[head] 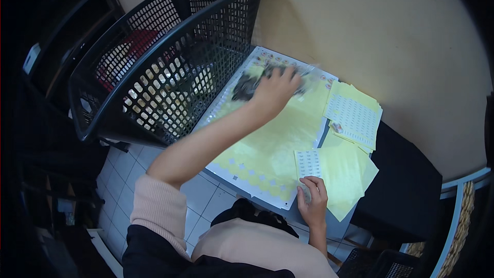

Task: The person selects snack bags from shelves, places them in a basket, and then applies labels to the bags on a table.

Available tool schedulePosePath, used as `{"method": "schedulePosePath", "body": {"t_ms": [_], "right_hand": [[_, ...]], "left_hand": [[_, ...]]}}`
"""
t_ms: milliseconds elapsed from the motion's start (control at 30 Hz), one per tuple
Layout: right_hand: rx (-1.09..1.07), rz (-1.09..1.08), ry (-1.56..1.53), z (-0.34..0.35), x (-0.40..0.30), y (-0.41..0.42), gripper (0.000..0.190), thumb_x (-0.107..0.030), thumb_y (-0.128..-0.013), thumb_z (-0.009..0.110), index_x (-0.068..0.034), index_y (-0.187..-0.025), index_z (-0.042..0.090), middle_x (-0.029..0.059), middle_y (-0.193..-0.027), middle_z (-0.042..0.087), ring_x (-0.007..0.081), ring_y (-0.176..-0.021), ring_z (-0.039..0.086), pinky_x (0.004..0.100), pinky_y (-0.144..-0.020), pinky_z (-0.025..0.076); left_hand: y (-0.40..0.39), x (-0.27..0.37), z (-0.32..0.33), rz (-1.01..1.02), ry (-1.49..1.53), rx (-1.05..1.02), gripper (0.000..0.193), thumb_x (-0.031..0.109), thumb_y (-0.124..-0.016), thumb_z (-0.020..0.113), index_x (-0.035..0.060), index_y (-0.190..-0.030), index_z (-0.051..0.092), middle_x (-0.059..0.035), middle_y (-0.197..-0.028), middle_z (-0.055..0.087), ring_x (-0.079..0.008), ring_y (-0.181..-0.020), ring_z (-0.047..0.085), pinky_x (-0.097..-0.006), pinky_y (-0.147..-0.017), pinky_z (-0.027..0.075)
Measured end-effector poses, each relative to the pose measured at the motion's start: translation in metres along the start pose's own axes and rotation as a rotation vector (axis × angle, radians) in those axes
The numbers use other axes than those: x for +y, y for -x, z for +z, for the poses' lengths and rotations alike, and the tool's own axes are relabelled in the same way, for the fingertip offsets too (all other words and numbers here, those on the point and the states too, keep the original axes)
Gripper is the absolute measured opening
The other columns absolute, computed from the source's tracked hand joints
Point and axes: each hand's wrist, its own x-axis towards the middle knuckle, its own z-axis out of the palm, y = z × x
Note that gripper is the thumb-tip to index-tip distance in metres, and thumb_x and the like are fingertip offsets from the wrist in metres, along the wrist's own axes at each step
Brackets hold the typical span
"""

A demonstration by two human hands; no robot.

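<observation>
My left hand (276, 88) reaches to the far part of a yellow and white printed sheet (266, 139) spread on the table. Its fingers grip a clear plastic bag (308, 79) with something dark (246, 87) inside; motion blurs the bag, and its contents cannot be made out. Nearer my body, my right hand (313, 197) holds a small yellow-edged sheet of printed labels (307, 162) by its lower part, fingers over the paper. Beside that hand lie loose yellow sheets (343, 175). A stack of label sheets (353, 114) rests farther back, with a small shiny item (337, 127) on it.
A tall black plastic basket (162, 42) stands at the left of the printed sheet, with packaged items showing through its holes. A beige wall (366, 27) bounds the far side. Black cloth (397, 181) covers a surface at right. Below is white tiled floor (200, 197).
</observation>
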Motion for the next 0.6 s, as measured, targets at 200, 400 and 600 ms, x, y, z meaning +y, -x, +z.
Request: {"method": "schedulePosePath", "body": {"t_ms": [200, 400, 600], "right_hand": [[-0.062, 0.015, 0.012, 0.007, -0.008, 0.006, 0.021, 0.002, -0.064, 0.058, -0.001, -0.085, 0.055, 0.0122, -0.084, 0.051, 0.0257, -0.076, 0.052, 0.0312, -0.066, 0.043], [-0.094, -0.039, 0.031, 0.020, -0.014, -0.012, 0.022, -0.002, -0.064, 0.060, -0.005, -0.085, 0.057, 0.0089, -0.086, 0.053, 0.0240, -0.075, 0.052, 0.0318, -0.064, 0.041], [-0.201, -0.185, -0.047, 0.043, -0.030, -0.047, 0.025, -0.003, -0.065, 0.060, -0.006, -0.089, 0.055, 0.0090, -0.087, 0.052, 0.0249, -0.078, 0.051, 0.0327, -0.067, 0.041]], "left_hand": [[0.086, -0.007, 0.068, 0.028, -0.075, -0.163, 0.053, 0.003, -0.065, 0.053, 0.0049, -0.113, 0.033, -0.0134, -0.122, 0.029, -0.0309, -0.109, 0.035, -0.0415, -0.079, 0.041], [0.059, -0.024, 0.039, -0.008, 0.254, -0.430, 0.088, 0.040, -0.062, 0.063, 0.0065, -0.127, 0.014, -0.0171, -0.132, 0.011, -0.0345, -0.121, 0.015, -0.0538, -0.093, 0.019], [-0.091, -0.089, -0.132, 0.035, 0.410, -0.024, 0.076, 0.051, -0.065, 0.057, -0.0011, -0.116, 0.037, -0.0231, -0.110, 0.045, -0.0307, -0.102, 0.045, -0.0347, -0.087, 0.036]]}}
